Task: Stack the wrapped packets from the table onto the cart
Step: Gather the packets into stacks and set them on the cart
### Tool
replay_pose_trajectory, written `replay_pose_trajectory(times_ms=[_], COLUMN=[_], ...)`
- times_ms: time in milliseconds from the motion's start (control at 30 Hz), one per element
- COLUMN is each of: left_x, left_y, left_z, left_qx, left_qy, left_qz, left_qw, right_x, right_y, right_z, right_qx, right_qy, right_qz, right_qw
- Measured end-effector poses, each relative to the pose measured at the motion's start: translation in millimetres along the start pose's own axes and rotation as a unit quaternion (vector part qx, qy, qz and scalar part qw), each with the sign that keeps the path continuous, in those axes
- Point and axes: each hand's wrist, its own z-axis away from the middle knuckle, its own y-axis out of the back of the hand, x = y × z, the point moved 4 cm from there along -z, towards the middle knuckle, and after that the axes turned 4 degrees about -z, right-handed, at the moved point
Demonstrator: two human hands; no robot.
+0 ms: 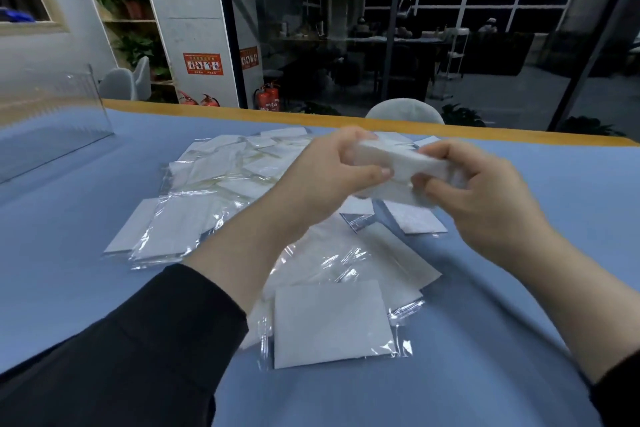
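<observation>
Both hands hold one small bundle of white packets (pixel 401 163) above the table. My left hand (pixel 332 173) grips its left end, thumb on the near face. My right hand (pixel 474 194) grips its right end with curled fingers. Below them, several flat white packets in clear wrap lie scattered on the blue tabletop (pixel 69 218): a heap at the back (pixel 239 166), a pair at the left (pixel 169 229), and a nearer pile (pixel 332 322) in front of me. No cart is in view.
A clear acrylic stand (pixel 52 118) sits at the table's left. The wooden far edge (pixel 242 113) borders the blue cover, with a pale chair back (pixel 405 111) behind it. Glass walls, fire extinguishers (pixel 268 97) and plant shelves lie beyond.
</observation>
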Motion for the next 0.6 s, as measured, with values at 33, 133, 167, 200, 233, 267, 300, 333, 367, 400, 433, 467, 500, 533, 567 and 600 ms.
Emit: replay_pose_trajectory(times_ms=[33, 133, 167, 200, 233, 267, 300, 333, 367, 400, 433, 467, 500, 533, 567, 600], left_x=[1, 5, 7, 8, 7, 4, -4, -12, -21, -29, -34, -38, -40, -43, -44, -44], left_y=[4, 31, 46, 61, 74, 88, 98, 108, 114, 119, 124, 128, 130, 131, 131, 133], left_z=[2, 12, 19, 28, 38, 51, 63, 76, 86, 94, 100, 104, 106, 106, 105, 106], left_qx=[-0.004, 0.062, 0.106, 0.151, 0.198, 0.249, 0.294, 0.331, 0.359, 0.377, 0.394, 0.406, 0.415, 0.419, 0.421, 0.424], left_qy=[0.001, 0.005, -0.002, -0.009, -0.009, -0.002, 0.008, 0.015, 0.020, 0.025, 0.025, 0.028, 0.033, 0.035, 0.030, 0.027], left_qz=[-0.007, 0.015, 0.033, 0.039, 0.029, 0.015, 0.008, 0.011, 0.012, 0.007, 0.001, -0.005, -0.008, -0.007, -0.004, -0.002], left_qw=[1.000, 0.998, 0.994, 0.988, 0.980, 0.968, 0.956, 0.944, 0.933, 0.926, 0.919, 0.914, 0.909, 0.907, 0.906, 0.905], right_x=[-5, -22, -29, -37, -45, -52, -55, -57, -57, -57, -57, -59, -59, -60, -61, -64], right_y=[-4, -7, -5, -3, -4, -10, -21, -31, -40, -47, -53, -58, -61, -63, -62, -62], right_z=[1, 5, 7, 10, 15, 23, 33, 46, 58, 65, 70, 72, 73, 74, 75, 75], right_qx=[-0.005, 0.028, 0.042, 0.031, -0.020, -0.112, -0.220, -0.311, -0.368, -0.390, -0.392, -0.385, -0.382, -0.381, -0.381, -0.375], right_qy=[0.004, 0.015, 0.014, 0.015, 0.012, 0.003, -0.016, -0.036, -0.041, -0.035, -0.028, -0.029, -0.040, -0.056, -0.077, -0.087], right_qz=[-0.007, -0.011, 0.006, 0.039, 0.084, 0.140, 0.202, 0.254, 0.287, 0.300, 0.303, 0.299, 0.297, 0.295, 0.298, 0.309], right_qw=[1.000, 0.999, 0.999, 0.999, 0.996, 0.984, 0.954, 0.915, 0.884, 0.870, 0.868, 0.873, 0.874, 0.874, 0.872, 0.870])
